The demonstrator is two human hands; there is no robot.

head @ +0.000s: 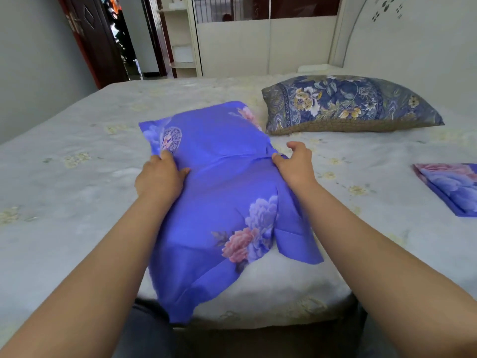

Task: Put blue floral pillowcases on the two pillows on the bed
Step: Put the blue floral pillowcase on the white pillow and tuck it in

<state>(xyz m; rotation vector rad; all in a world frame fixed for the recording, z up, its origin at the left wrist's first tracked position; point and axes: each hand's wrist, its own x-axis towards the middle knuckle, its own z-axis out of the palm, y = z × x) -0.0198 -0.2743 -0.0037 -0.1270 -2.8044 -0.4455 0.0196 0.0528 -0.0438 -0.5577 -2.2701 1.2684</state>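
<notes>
Fingers [165, 155] of my left hand [160, 177] curl over the left edge of a pillow already inside a bright blue floral pillowcase [222, 192], gripping the fabric there. My right hand [296, 164] pinches a bunched fold of the same pillowcase at its right edge, thumb toward me and fingers tucked over the cloth. Both of my bare forearms reach forward from the bottom corners of the view.

That covered pillow lies lengthwise on the bed [77, 156], its near end at the mattress edge closest to me, loose fabric trailing over that edge. Pink and lilac peonies are printed on the near half.

Farther back and to the right, near the headboard, a second pillow [348, 104] rests flat in a darker blue cover with yellow and white flowers and a tan border. At the far right edge, a folded blue floral pillowcase [449, 188] lies flat on the sheet, well apart from my hands and partly cut off by the view.

Behind the bed stand a white wardrobe [232, 42] and an open dark wooden door [90, 34].
</notes>
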